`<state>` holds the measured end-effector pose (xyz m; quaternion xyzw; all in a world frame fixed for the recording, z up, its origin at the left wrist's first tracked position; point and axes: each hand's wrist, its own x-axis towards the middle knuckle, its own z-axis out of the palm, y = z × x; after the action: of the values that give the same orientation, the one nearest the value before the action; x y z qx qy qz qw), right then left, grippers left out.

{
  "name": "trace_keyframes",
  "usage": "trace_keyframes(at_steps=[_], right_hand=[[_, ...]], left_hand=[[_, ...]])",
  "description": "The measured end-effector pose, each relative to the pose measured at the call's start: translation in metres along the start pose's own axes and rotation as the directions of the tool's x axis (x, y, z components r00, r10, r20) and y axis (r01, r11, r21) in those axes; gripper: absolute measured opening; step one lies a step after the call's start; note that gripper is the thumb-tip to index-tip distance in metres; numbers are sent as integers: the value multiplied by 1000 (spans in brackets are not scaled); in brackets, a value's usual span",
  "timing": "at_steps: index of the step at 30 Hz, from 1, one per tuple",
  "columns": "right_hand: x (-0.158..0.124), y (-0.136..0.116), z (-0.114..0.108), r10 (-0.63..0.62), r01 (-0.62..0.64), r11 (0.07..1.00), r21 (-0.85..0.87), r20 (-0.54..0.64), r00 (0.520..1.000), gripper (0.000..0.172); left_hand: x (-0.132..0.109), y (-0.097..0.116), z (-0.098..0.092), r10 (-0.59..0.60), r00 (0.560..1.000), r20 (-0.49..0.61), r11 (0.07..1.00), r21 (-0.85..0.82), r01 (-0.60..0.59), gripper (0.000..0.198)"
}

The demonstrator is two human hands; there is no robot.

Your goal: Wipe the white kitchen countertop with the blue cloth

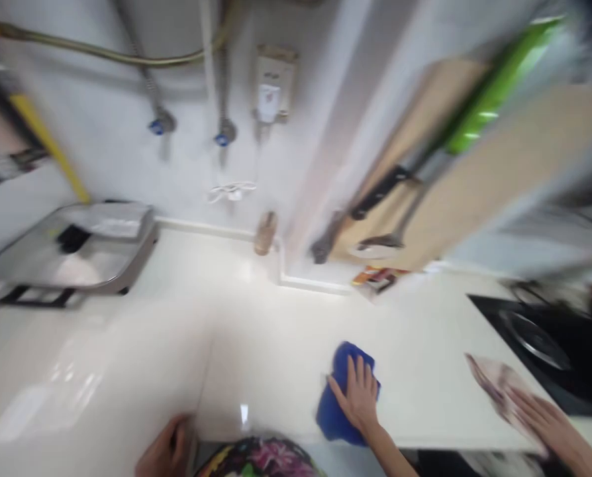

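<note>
Left hand [359, 397] pressed open, fingers spread, on blue cloth [338, 414]; right hand [544, 424] laid open on patterned cloth [499, 397]. Snagging on black hob [524, 338] possible if pushed rightward.

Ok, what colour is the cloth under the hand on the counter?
The cloth is deep blue, best seen in the head view.

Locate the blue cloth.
In the head view, the blue cloth lies on the white countertop under the left hand, left of the patterned cloth.
</note>
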<state>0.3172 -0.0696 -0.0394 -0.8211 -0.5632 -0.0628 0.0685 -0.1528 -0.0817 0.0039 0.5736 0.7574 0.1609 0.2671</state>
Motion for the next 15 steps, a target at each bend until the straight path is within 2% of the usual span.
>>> trace_keyframes(at_steps=[2, 5, 9, 12, 15], right_hand=[[-10, -15, 7, -59, 59, 998, -2, -83, 995, 89], [-14, -43, 11, -150, 153, 988, 9, -160, 976, 83], [1, -80, 15, -294, 305, 952, 30, -196, 935, 78], [22, -113, 24, -398, 416, 908, 45, -218, 891, 79], [41, -154, 36, -505, 533, 842, 86, -226, 833, 81]], left_hand=[[-1, -3, 0, 21, 999, -36, 997, -76, -24, 33], [-6, -5, 1, 44, 991, -130, 980, -186, -68, 35], [-27, -15, 5, 38, 967, -251, 949, -294, -114, 34], [-52, -34, 6, -25, 936, -351, 942, -321, -95, 32], [-79, -60, 4, -146, 897, -418, 932, -362, -17, 39]])
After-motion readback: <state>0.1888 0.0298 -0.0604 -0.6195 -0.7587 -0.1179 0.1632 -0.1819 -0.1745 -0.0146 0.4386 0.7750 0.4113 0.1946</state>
